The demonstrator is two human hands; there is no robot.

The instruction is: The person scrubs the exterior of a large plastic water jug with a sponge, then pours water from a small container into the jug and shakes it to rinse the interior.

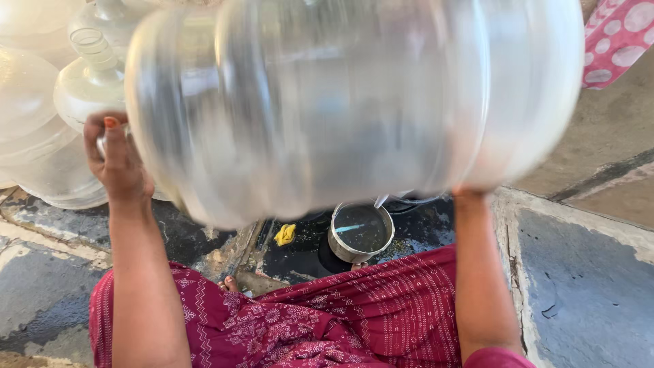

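Held up sideways across the top of the view: a big clear plastic water jug [354,102], blurred, filling most of the frame between both arms. Behind it at upper left, a stack of more clear jugs [61,102], necks up, resting on the wet floor [586,272] of dark stone and pale cement. Below, a lap covered in red patterned cloth [327,313], with a toe just showing at its upper edge. At upper right, a scrap of pink cloth with pale dots [616,37]. On the floor under the jug, a small steel pot [360,232] with water in it, and just left of that a yellow scrubbing rag [285,234]. Left hand [117,160] pressed against the jug's neck end, fingers curled closed around the narrow part there. Right hand [470,194] almost wholly hidden behind the jug's base end, only the wrist showing, so grip cannot be told.
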